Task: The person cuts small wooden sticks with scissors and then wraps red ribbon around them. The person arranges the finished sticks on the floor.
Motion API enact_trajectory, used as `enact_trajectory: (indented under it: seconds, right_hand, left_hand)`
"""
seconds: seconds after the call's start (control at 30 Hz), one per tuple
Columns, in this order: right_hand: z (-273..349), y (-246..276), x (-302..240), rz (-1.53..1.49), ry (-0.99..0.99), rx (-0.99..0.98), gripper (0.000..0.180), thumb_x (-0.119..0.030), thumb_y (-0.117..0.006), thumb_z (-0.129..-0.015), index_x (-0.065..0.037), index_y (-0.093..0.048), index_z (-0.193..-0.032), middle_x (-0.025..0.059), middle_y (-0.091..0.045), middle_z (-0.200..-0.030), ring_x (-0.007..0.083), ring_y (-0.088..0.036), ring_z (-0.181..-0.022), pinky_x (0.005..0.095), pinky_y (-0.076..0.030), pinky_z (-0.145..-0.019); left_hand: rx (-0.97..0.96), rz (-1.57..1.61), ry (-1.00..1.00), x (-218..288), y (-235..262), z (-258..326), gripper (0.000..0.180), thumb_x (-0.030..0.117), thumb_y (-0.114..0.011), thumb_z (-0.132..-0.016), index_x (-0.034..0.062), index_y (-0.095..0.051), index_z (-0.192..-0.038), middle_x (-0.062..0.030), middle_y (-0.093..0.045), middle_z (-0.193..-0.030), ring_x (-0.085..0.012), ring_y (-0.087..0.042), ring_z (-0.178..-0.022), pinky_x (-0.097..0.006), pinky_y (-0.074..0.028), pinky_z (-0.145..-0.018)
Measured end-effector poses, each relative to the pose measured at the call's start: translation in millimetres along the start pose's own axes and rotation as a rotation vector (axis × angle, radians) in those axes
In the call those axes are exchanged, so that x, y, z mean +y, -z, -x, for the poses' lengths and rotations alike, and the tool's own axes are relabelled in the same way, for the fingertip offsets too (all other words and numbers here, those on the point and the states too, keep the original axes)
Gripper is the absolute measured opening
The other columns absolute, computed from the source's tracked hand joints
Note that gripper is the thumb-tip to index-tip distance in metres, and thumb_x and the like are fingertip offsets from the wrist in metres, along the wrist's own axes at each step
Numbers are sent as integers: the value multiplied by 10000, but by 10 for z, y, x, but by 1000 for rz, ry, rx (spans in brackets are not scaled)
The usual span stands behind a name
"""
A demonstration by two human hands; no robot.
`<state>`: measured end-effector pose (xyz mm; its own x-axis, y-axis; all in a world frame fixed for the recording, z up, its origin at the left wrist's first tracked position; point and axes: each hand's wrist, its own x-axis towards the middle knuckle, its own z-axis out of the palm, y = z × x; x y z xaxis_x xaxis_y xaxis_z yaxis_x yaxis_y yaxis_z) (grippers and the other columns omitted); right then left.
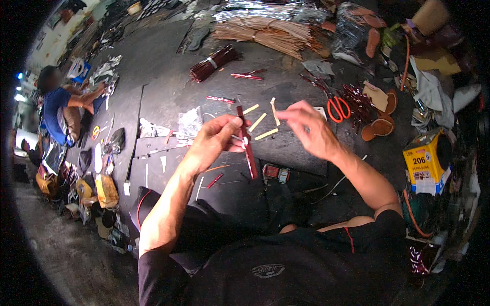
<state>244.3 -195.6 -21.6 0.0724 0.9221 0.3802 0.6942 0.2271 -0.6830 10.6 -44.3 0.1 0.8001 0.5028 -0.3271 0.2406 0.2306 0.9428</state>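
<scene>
In our left hand (217,135) we grip a dark red strip (247,155), pinched between thumb and fingers and slanting down toward us. Our right hand (314,131), blurred, is raised across from it with fingers partly bent; we cannot tell whether it holds anything. Between the hands we see short yellow strips (266,133) scattered on the black work surface (168,66), crowding the gap. Just below the strip's lower end a small red-and-silver block (276,173) takes up room. Beyond the left hand lies a tied dark red bundle (214,62), with a crumpled clear plastic (190,121) nearer to it. To the right of the right hand we have orange-handled scissors (338,110), brown sandals (377,129) and, farther off, a yellow box (422,163).
</scene>
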Motion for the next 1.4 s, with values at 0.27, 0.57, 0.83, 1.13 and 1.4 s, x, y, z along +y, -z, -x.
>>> enact_trajectory:
  seconds: [0.27,0.57,0.83,1.13,1.4]
  right_hand:
    - [-176,-340,-342,-13,276,-79,529,55,-660,-781,-257,-686,-1207,42,-569,-1005,239,-593,-955,370,-490,-840]
    - [-235,-398,-344,67,406,-138,455,-29,-706,-791,-267,-698,-1178,29,-547,-1009,240,-573,-970,404,-476,-865]
    - [-218,-354,-336,147,528,-151,468,-62,-717,-767,-258,-696,-1192,27,-544,-1036,262,-549,-1002,429,-459,-943]
    - [-288,-299,-275,179,505,-100,373,-72,-704,-783,-217,-711,-1127,21,-571,-1018,244,-567,-988,412,-458,-898]
    - [-221,-337,-296,141,551,-114,393,-77,-720,-751,-222,-712,-1117,23,-556,-984,242,-563,-960,422,-450,-897]
  left_hand:
    - [-60,10,-30,-12,52,134,414,401,-511,-1030,32,-661,-1144,-46,-675,-904,-102,-652,-748,-250,-569,-698]
    - [-34,20,-21,18,60,175,346,333,-508,-1044,42,-670,-1136,-8,-636,-864,-88,-629,-754,-248,-565,-709]
    - [-51,39,-12,16,78,139,339,326,-513,-1042,37,-668,-1126,-14,-637,-854,-100,-639,-754,-262,-579,-709]
    - [-88,32,-14,-27,37,100,352,350,-536,-1027,28,-663,-1088,-24,-642,-859,-109,-641,-743,-263,-581,-697]
    - [-79,48,19,-59,8,115,306,299,-524,-1039,24,-652,-1075,-31,-654,-866,-111,-652,-778,-270,-588,-729]
